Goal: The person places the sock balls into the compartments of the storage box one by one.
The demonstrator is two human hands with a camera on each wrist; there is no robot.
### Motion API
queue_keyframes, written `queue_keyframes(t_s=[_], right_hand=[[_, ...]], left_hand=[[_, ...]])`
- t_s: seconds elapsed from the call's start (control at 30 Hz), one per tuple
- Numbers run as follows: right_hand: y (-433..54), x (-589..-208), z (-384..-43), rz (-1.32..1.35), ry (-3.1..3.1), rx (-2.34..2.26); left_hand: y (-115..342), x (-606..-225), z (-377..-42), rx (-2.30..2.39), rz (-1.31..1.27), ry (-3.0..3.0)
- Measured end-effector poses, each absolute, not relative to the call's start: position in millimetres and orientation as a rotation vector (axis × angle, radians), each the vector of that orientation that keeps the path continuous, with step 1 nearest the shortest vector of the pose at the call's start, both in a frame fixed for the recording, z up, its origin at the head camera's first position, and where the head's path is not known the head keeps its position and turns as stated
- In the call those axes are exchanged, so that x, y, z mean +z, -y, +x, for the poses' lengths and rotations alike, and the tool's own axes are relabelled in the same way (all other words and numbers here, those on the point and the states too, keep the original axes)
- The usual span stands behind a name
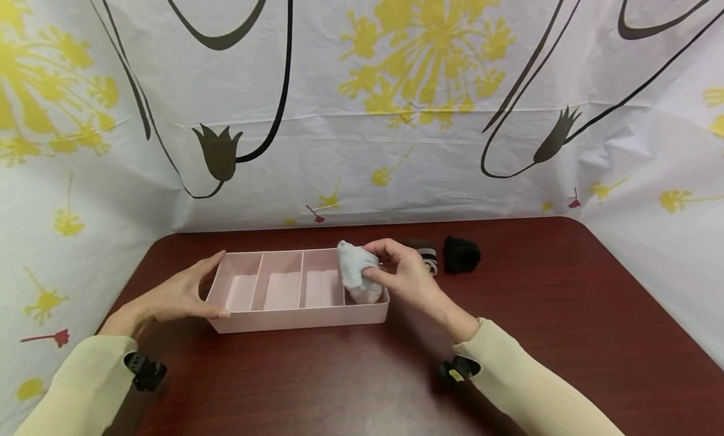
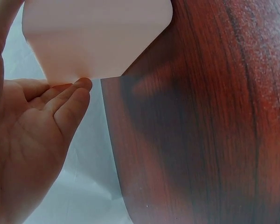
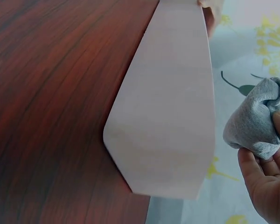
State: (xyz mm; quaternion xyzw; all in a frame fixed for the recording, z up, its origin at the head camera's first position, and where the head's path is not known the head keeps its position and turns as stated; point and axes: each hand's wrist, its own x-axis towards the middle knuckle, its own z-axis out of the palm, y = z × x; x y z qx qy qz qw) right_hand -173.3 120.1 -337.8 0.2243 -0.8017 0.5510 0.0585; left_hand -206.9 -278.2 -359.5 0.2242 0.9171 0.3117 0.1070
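A pale pink organizer box [image 1: 302,320] with a row of compartments lies lengthwise on the table. My left hand [image 1: 178,296] holds its left end, the thumb at the front wall and the fingers at the back corner; the left wrist view shows fingertips at the box's edge. My right hand [image 1: 408,276] pinches a rolled light grey sock [image 1: 355,263] over the rightmost compartment. In the right wrist view, thumb and fingers grip the grey sock [image 3: 256,121] beside the box wall. A pinkish lump [image 1: 366,294] shows under it in that compartment; whether it is a separate thing I cannot tell.
Behind my right hand lie a rolled striped sock [image 1: 428,258], partly hidden, and a rolled black sock [image 1: 460,254]. The dark red wooden table [image 1: 305,379] meets a white patterned sheet [image 1: 317,172] along its back and sides.
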Motion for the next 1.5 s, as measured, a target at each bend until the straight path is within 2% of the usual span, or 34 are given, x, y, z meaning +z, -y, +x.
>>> queue_keyframes(t_s=[0.2, 0.8, 1.5], right_hand=[[-104, -342, -181, 0.682, 2.431, 1.716], [-74, -355, -193, 0.792, 2.454, 1.447], [-51, -361, -194, 1.048, 2.532, 0.533]], left_hand=[[278, -360, -208, 0.910, 0.684, -2.707], [278, -359, -207, 0.918, 0.667, -2.700], [278, -361, -206, 0.945, 0.651, -2.692]])
